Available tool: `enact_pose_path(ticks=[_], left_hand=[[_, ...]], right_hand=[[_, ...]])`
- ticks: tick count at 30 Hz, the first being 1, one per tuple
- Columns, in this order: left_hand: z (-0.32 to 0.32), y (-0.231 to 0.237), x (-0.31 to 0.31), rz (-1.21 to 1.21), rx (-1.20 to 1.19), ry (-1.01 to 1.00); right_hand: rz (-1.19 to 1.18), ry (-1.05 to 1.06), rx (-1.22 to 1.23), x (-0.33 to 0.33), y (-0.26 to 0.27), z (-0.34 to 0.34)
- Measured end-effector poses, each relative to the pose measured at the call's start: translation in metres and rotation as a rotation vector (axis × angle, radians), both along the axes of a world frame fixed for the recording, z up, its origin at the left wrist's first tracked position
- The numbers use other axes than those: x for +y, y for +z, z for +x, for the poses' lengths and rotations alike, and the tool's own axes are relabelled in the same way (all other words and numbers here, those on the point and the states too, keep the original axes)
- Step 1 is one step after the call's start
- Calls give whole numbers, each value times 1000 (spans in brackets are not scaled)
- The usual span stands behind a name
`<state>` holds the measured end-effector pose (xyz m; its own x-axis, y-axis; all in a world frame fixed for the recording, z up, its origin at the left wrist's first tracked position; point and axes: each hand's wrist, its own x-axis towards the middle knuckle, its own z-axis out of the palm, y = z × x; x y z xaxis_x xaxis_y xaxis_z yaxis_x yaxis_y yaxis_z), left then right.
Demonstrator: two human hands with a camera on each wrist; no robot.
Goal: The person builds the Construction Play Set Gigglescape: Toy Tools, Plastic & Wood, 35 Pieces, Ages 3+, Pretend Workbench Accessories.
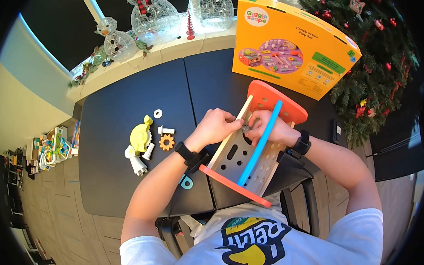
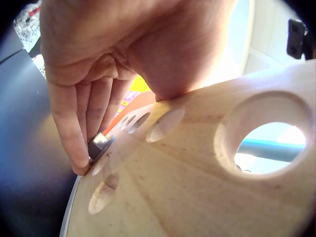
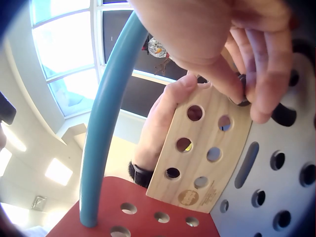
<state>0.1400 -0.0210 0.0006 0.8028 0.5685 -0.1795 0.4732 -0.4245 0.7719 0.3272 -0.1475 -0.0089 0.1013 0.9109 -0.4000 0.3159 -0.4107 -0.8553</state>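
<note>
A toy toolbox stands tilted before the person, with red end panels (image 1: 277,101), a blue rod handle (image 1: 261,144), a wooden side panel (image 3: 195,133) full of round holes and a grey base (image 3: 247,197). My left hand (image 1: 216,127) straddles the wooden panel's top edge, thumb on the rim. Its fingers (image 2: 66,116) reach down the outer face to a grey piece with a flat-sided head (image 2: 98,143) at a hole. Inside the box, the right hand (image 1: 271,127) pinches a small dark grey round piece (image 3: 242,89) against the panel's inner face.
Left on the black table (image 1: 125,98) lie a yellow-green toy piece (image 1: 140,135), an orange gear (image 1: 166,142), a white screw (image 1: 166,130) and a white ring (image 1: 158,114). A blue piece (image 1: 186,182) lies nearer. Behind stand a yellow box (image 1: 289,48) and a decorated tree (image 1: 374,54).
</note>
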Motion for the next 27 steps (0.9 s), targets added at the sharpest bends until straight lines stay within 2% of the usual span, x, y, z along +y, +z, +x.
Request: enact_pose_path(ticks=[7,10,13,16,25,27], left_hand=[[0,-2,0,9,-2,-2],[0,-1,0,6,-2,-3],[-1,-2,0,6,-8,-5],[0,-1,0,9,-11,-5],[0,-2,-2,41,-23,-4],[0,-4,0,34,-27,-5]], right_hand=[[-94,77,-8,6,-6,6],[-110,14,96,6,-7,8],[-1,-66,38,0,2,-3],[36,12,-54,-1,-2,1],[-112,43,89,7,-8,7],[-102,-16,85,5,-3,3]])
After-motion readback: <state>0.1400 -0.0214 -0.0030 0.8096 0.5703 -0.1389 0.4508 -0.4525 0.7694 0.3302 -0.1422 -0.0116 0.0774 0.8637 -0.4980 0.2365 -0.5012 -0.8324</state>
